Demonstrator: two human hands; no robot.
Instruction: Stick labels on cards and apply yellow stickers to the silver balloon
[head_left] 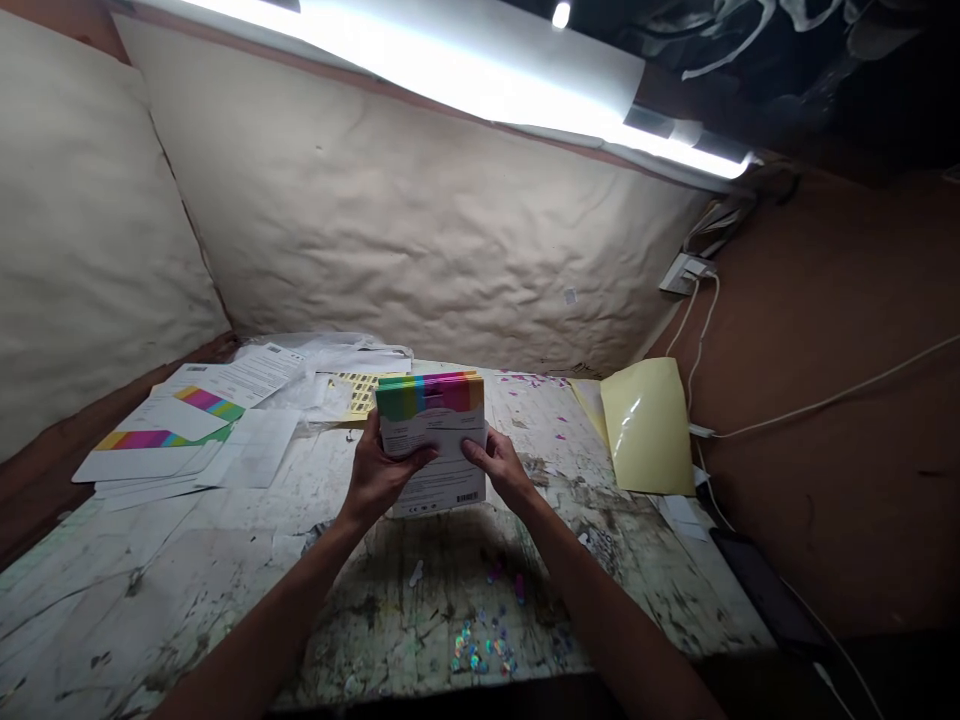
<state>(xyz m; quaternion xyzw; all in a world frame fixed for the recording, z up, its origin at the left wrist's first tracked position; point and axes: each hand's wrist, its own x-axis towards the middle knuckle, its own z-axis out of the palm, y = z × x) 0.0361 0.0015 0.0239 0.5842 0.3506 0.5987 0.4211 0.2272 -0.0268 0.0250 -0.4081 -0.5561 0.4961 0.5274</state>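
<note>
The left hand and right hand are clamping a white cardboard box with a rainbow-striped top from either side, equally near it, keeping its long axis tilted upright above the middle of the stained white tabletop

A craft workshop — stained workbench, sticker sheets.

A bright fluorescent tube glares overhead; edges warp.
</note>
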